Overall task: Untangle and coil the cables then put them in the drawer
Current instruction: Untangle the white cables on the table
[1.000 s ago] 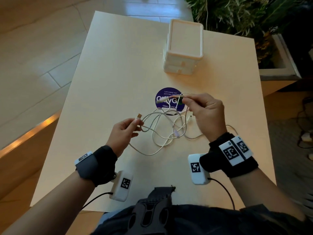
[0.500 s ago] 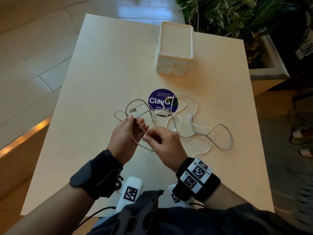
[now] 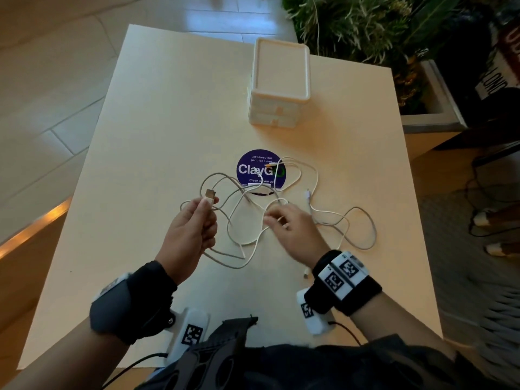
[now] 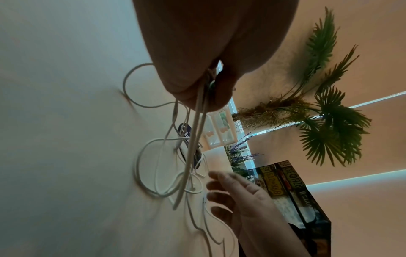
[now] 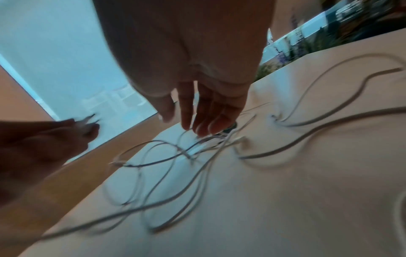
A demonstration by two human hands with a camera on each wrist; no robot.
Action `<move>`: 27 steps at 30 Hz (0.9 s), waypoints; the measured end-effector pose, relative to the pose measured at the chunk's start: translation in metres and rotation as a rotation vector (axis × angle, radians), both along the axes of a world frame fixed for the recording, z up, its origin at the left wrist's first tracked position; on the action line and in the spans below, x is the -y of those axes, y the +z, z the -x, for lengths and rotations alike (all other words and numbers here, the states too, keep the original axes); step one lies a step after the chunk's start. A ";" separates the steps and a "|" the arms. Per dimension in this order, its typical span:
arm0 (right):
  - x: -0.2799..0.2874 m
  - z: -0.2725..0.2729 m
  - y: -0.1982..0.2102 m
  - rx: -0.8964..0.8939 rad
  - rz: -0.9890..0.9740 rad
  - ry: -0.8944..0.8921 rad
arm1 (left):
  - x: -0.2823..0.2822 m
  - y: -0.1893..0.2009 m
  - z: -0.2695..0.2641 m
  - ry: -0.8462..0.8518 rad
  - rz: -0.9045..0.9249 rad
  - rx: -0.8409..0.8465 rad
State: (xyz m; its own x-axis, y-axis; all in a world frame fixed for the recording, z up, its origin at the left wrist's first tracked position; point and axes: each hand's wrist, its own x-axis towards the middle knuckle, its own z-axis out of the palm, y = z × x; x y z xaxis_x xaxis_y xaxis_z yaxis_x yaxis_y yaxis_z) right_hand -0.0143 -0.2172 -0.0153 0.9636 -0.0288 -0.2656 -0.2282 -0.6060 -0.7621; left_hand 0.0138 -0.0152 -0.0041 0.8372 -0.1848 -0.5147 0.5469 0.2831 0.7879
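Observation:
White cables (image 3: 247, 218) lie tangled in loose loops on the cream table (image 3: 168, 122), partly over a round blue sticker (image 3: 260, 170). My left hand (image 3: 191, 229) pinches a cable just below its USB plug (image 3: 210, 195), with strands hanging from the fist (image 4: 197, 97). Beside it, my right hand (image 3: 287, 223) hovers over the middle of the tangle with its fingers (image 5: 204, 120) straight and spread, gripping nothing. A small white drawer unit (image 3: 278, 83) stands at the table's far side, its drawers closed.
One long cable loop (image 3: 363, 229) trails toward the table's right edge. A loose plug (image 3: 306, 274) lies near my right wrist. Potted plants (image 3: 365, 26) and a planter box (image 3: 433, 108) stand beyond the far right corner. Floor cords (image 3: 484, 215) lie to the right.
My right hand let go of the cable it pinched beside my left hand, opened and moved right over the tangle. My left hand keeps the plug end raised.

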 end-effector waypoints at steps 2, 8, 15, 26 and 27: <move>0.023 -0.011 -0.011 -0.055 0.114 -0.131 | -0.004 -0.001 0.003 -0.007 -0.061 0.011; 0.063 -0.024 -0.043 -0.341 0.555 -0.248 | -0.009 -0.007 0.011 -0.011 -0.121 0.010; 0.035 -0.012 -0.042 -0.313 0.272 -0.115 | -0.014 -0.011 0.011 -0.010 -0.131 -0.030; 0.030 -0.101 -0.011 0.118 0.425 -0.036 | -0.016 -0.010 0.012 -0.041 -0.210 -0.022; 0.031 -0.113 -0.017 0.123 0.475 0.005 | -0.016 -0.011 0.012 -0.049 -0.225 -0.011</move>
